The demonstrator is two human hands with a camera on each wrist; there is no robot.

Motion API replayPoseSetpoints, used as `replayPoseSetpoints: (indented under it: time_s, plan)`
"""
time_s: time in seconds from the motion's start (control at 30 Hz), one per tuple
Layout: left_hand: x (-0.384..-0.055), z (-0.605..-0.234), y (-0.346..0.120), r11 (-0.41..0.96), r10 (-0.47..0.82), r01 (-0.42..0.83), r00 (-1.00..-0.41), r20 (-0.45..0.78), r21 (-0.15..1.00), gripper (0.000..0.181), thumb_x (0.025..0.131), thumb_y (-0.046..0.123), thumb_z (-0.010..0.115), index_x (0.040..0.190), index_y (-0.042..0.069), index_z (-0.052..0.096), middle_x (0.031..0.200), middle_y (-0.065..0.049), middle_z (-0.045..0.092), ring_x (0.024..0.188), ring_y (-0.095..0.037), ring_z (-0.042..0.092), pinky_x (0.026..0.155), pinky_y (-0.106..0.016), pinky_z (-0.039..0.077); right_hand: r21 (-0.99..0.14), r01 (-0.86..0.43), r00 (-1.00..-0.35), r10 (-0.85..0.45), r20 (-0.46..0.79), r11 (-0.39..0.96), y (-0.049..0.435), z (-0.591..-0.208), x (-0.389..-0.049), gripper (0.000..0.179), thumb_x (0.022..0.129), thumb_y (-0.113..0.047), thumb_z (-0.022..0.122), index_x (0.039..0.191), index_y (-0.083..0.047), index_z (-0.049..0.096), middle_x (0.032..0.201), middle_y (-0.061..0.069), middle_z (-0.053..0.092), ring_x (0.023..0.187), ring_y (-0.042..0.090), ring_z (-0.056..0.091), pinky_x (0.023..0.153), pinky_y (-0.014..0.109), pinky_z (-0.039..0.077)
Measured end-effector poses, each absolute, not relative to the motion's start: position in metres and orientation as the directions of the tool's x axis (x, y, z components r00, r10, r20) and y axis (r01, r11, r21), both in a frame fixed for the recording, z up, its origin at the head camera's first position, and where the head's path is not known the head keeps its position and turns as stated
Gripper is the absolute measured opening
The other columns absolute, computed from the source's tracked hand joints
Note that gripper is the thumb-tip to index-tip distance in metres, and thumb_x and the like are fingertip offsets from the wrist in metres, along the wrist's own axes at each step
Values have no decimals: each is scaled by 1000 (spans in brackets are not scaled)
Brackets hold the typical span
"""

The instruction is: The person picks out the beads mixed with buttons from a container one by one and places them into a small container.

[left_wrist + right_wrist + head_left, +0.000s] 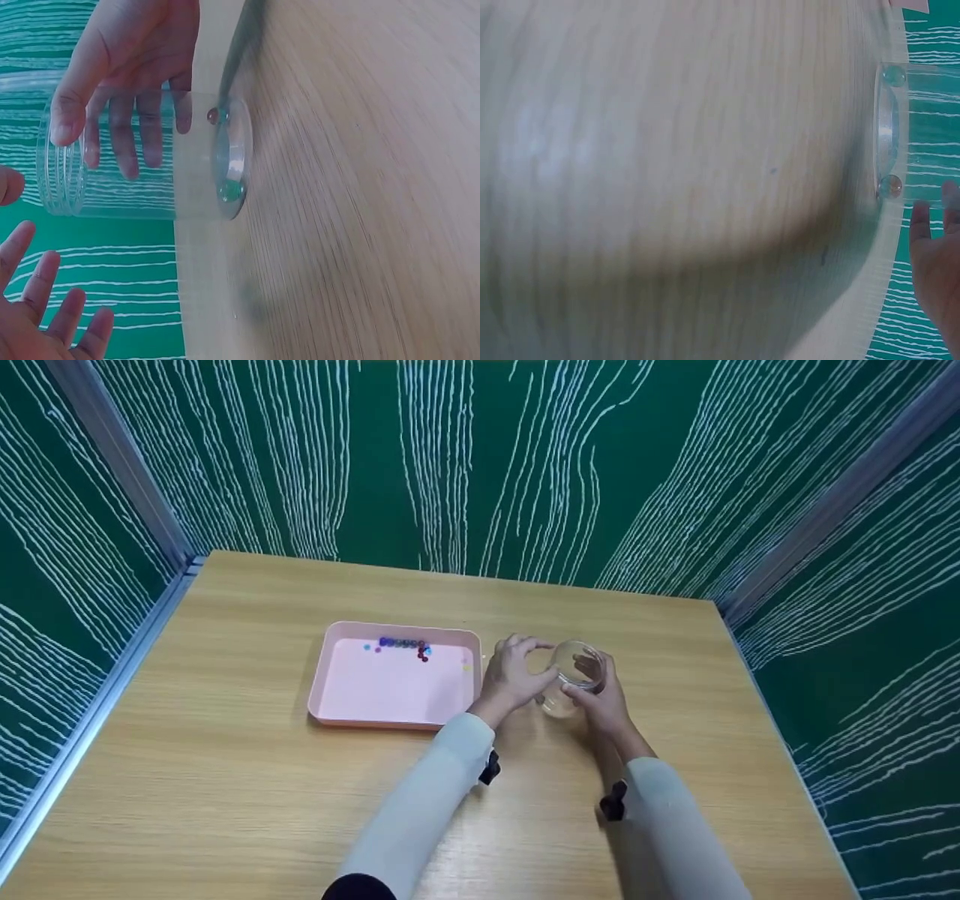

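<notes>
A clear jar (pixel 576 675) with a threaded rim stands upright in my right hand (pixel 611 706). The thumb lies across its near side and the fingers reach behind it, as the left wrist view shows. Inside at the base are a green bead (pixel 231 190) and a reddish-brown bead (pixel 213 115). My left hand (pixel 516 673) is beside the rim on the left, fingers spread and thumb apart. In the left wrist view that left hand (pixel 45 315) holds nothing. The right wrist view catches only part of my right hand (pixel 939 281) at the jar's side.
Left of the hands lies a shallow pink tray (pixel 375 690) on the wooden table (pixel 337 810). A row of dark beads (pixel 403 643), some red beads (pixel 422 655) and a few scattered light ones lie in it. Green walls (pixel 375 457) with white lines enclose the table's back and sides.
</notes>
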State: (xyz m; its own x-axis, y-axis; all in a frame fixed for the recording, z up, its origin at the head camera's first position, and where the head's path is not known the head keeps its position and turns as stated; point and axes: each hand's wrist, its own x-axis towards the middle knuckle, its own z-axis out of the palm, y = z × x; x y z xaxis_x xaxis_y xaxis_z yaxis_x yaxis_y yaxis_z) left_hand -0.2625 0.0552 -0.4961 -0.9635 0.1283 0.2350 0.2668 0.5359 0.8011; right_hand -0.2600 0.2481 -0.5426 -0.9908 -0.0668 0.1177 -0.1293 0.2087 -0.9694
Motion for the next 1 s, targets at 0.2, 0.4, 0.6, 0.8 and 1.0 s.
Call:
replayPoseSetpoints:
  time_s: [0.2, 0.4, 0.6, 0.8, 1.0]
  plan:
    - [-262, -495, 50, 506, 132, 269, -963, 235, 819, 37, 82, 37, 71, 117, 26, 67, 121, 0, 59, 117, -18, 52, 97, -37, 47, -966, -157, -987, -59, 148, 207, 248, -545, -261, 73, 84, 0, 69, 144, -6, 28, 145, 22, 42, 135, 37, 40, 67, 19, 50]
    - [-264, -495, 45, 507, 130, 268, -963, 235, 819, 37, 83, 38, 70, 117, 26, 67, 122, 2, 58, 118, -17, 53, 98, -36, 46, -973, -175, -983, -74, 166, 149, 243, -531, -253, 72, 82, 6, 68, 142, 3, 27, 144, 32, 38, 136, 43, 36, 73, 17, 51]
    - [-264, -494, 41, 510, 126, 265, -964, 234, 818, 37, 83, 36, 69, 118, 25, 66, 124, 2, 58, 120, -17, 51, 101, -35, 45, -974, -159, -985, -96, 144, 164, 241, -523, -249, 74, 83, 2, 69, 143, 2, 26, 145, 31, 36, 137, 43, 33, 75, 18, 50]
    - [-267, -494, 33, 501, 104, 264, -964, 246, 824, 37, 82, 34, 71, 117, 24, 67, 122, 2, 59, 119, -16, 53, 101, -34, 45, -973, -154, -986, -92, 140, 170, 241, -524, -250, 75, 83, 0, 70, 144, -2, 28, 145, 27, 38, 137, 40, 35, 87, 20, 49]
    - [-269, -494, 28, 501, 82, 253, -966, 246, 828, 35, 82, 36, 71, 116, 25, 67, 122, 3, 59, 118, -16, 52, 100, -36, 45, -976, -158, -986, -77, 148, 151, 241, -525, -249, 74, 82, 1, 71, 142, -1, 29, 144, 28, 39, 136, 38, 36, 90, 18, 47]
